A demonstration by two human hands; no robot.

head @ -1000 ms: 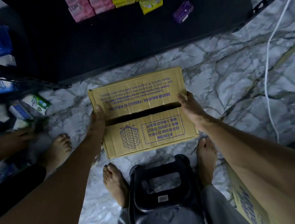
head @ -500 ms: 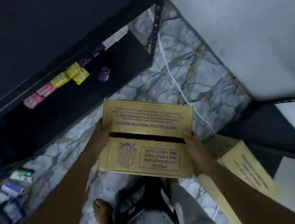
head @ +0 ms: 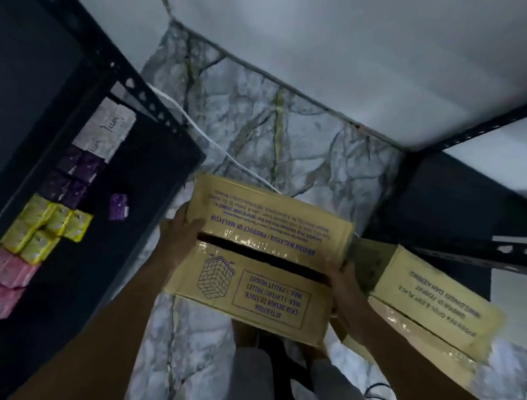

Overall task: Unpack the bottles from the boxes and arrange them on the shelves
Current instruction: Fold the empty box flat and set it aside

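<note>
- Marble floor [head: 250, 131], motion-blurred; shelf [head: 148, 190] left.
- Left grip [head: 180, 234], right grip [head: 346, 291] clasp cardboard box [head: 263, 291] by its ends; fingertips partly hidden.
- Flap gap [head: 260, 261] dark, contents unseen.

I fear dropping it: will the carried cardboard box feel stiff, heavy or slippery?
Probably stiff: the cardboard box shows flat faces. Likely heavy: left hand and right hand both grip its ends. Glossy tape might slip.

Tight quarters round the held carton [head: 261, 263].
Beyond it, open marble floor [head: 282, 129], crossed only by a white cable [head: 223, 152]; left of it, dark shelf [head: 147, 183] with bare front board, coloured packs [head: 46, 223] farther back; right of it, second carton [head: 428, 306] just beside, black rack beam [head: 512, 252] behind that.
</note>
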